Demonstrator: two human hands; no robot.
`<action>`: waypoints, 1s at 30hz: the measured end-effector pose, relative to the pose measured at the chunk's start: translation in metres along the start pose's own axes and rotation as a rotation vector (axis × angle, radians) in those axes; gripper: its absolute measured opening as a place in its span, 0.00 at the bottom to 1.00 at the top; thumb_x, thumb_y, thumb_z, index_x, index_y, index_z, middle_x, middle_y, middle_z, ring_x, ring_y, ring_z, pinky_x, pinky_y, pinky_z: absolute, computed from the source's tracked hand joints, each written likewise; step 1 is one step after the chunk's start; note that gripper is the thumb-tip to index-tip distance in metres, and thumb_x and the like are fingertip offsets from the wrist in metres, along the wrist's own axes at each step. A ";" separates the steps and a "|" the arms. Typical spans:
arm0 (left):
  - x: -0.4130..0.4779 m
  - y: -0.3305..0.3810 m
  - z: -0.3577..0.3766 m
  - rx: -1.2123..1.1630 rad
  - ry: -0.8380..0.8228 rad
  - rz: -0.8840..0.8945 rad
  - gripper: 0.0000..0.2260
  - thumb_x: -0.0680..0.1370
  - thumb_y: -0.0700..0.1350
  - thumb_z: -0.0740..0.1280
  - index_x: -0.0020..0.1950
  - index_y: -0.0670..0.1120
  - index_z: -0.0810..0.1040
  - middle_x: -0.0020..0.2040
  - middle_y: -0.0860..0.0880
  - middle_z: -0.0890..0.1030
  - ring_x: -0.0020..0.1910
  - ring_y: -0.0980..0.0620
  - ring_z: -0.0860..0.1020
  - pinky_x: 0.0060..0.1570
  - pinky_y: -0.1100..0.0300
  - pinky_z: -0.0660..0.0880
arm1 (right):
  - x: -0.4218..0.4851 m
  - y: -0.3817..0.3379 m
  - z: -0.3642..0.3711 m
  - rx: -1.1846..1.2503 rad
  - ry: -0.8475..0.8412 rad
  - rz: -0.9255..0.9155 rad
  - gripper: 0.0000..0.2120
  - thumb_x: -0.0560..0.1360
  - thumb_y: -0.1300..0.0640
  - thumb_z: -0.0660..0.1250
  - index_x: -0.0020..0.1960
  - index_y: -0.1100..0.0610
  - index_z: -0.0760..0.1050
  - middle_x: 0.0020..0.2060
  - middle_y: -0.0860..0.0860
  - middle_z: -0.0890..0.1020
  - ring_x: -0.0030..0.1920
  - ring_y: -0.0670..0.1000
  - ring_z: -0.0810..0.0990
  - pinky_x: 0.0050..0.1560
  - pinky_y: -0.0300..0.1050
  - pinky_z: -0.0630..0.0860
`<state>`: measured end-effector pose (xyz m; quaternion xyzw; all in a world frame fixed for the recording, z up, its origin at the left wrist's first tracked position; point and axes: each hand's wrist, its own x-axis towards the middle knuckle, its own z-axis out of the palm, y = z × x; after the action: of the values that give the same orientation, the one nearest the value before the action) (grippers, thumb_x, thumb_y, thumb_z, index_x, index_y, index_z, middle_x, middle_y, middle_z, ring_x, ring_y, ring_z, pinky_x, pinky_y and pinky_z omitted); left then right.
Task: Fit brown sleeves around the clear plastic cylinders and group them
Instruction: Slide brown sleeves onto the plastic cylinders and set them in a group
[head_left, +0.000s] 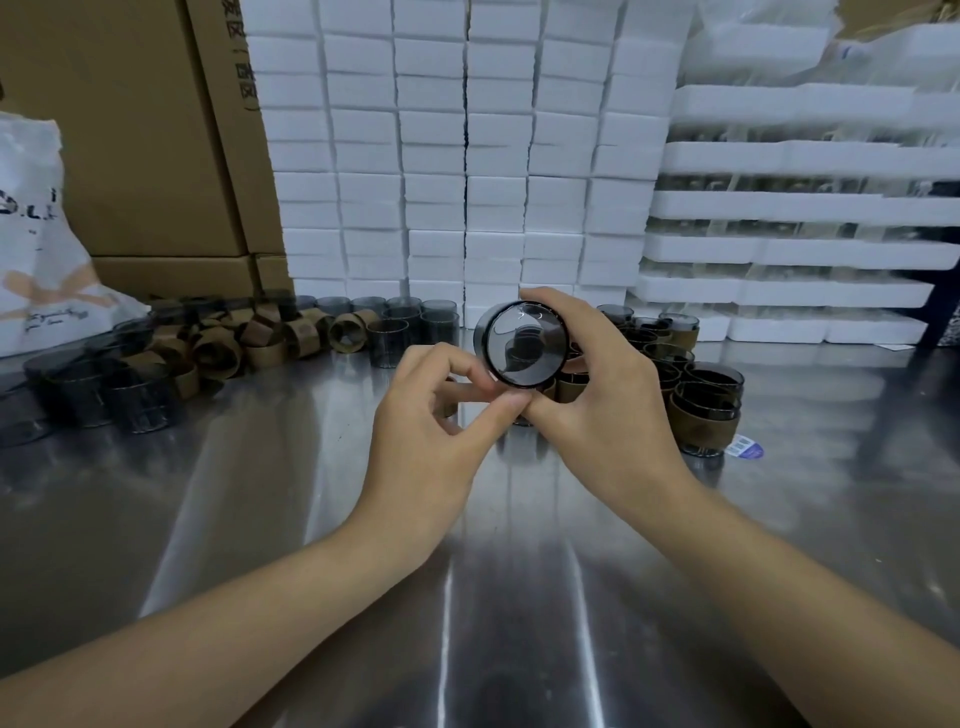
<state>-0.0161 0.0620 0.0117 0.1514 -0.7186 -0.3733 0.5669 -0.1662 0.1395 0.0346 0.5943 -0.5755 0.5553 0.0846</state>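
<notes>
Clear cylinder (524, 345) is being held above the steel table (260, 519), base toward us, with the right hand (608, 395) gripping round its wall. The left hand (431, 436) is pinching at its lower rim, fingers curled. No sleeve is showing on it; we're advising keeping the cylinder steady and sliding the sleeve on square. We're counting one cylinder in hand, roughly a dozen sleeved cylinders (701, 415) grouped right, and maybe fifteen each of loose brown sleeves (218, 353) and bare cylinders (389, 332) left. Blur is making these rough.

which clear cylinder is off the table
The smoky clear plastic cylinder gripped in the right hand, its round end facing the camera; the rest sit in groups on the steel table.
</notes>
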 end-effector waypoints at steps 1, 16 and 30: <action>0.000 -0.001 0.000 -0.008 -0.002 -0.011 0.13 0.77 0.46 0.80 0.45 0.59 0.78 0.51 0.58 0.79 0.50 0.56 0.86 0.38 0.68 0.72 | 0.000 0.001 0.000 -0.013 -0.005 0.000 0.35 0.72 0.60 0.81 0.76 0.48 0.75 0.67 0.41 0.81 0.69 0.44 0.79 0.71 0.50 0.76; 0.010 0.000 -0.011 -0.460 -0.203 -0.442 0.24 0.73 0.50 0.82 0.67 0.60 0.80 0.62 0.45 0.86 0.61 0.46 0.86 0.50 0.56 0.83 | -0.007 0.001 0.005 -0.341 -0.047 -0.146 0.37 0.72 0.73 0.73 0.76 0.46 0.77 0.73 0.47 0.75 0.69 0.48 0.72 0.69 0.52 0.75; 0.019 -0.009 -0.016 -0.359 -0.201 -0.332 0.36 0.71 0.42 0.85 0.74 0.65 0.77 0.60 0.49 0.85 0.57 0.47 0.88 0.55 0.53 0.85 | -0.011 -0.005 0.005 -0.152 -0.133 -0.053 0.35 0.80 0.61 0.72 0.82 0.42 0.65 0.76 0.38 0.72 0.73 0.39 0.73 0.68 0.52 0.79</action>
<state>-0.0092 0.0377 0.0204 0.1263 -0.6591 -0.5957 0.4414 -0.1564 0.1434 0.0268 0.6368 -0.6046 0.4667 0.1055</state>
